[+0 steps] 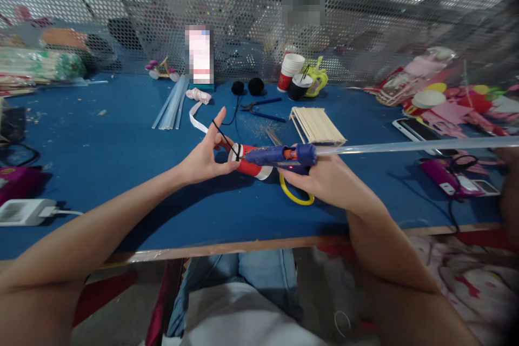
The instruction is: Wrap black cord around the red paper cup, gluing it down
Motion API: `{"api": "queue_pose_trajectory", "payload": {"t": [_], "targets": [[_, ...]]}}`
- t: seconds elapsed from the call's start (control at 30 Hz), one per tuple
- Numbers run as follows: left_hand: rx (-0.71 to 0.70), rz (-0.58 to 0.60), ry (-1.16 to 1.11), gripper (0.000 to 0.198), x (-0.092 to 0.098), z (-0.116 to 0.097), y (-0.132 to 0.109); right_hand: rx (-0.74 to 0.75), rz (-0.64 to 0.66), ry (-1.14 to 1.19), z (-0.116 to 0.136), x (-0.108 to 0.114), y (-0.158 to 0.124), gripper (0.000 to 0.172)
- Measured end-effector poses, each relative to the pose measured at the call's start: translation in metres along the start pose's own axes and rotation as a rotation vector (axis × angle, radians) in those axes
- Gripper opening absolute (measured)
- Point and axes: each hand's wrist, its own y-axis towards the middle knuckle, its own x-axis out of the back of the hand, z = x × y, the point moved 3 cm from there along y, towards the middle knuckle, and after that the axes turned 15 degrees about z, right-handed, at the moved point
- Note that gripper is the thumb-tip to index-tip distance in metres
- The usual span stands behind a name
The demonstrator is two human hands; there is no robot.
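My left hand (206,157) grips a red and white paper cup (248,166) that lies on its side, thumb at its white end. A black cord (225,138) runs from the raised index finger down to that end of the cup. In my right hand (324,178) is a blue hot glue gun (279,155) with a small red light lit, its nozzle at the cord on the cup. From the gun's back a long clear glue stick (405,146) sticks out to the right. Scissors with yellow handles (298,197) lie partly hidden beneath the gun.
Behind lie blue-handled pliers (265,110), black yarn balls (255,86), a craft-stick platform (318,124) and stacked paper cups (291,70). Spare glue sticks (172,102) and white ribbon (197,113) are left of centre. Phones (421,135) and pink pieces (450,113) sit right. Perforated metal (243,11) backs the table.
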Motion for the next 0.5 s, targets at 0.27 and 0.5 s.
{"api": "queue_pose_trajectory", "payload": {"t": [0.27, 0.5], "targets": [[0.003, 0.010, 0.066, 0.105, 0.0002, -0.0021, 0.0007, -0.010, -0.017, -0.021, -0.0004, -0.0032, 0.0002, 0.022], [-0.035, 0.023, 0.005, 0.104, -0.0011, -0.0033, 0.0012, 0.000, -0.045, -0.022, 0.0004, -0.0018, 0.0005, 0.018]]}}
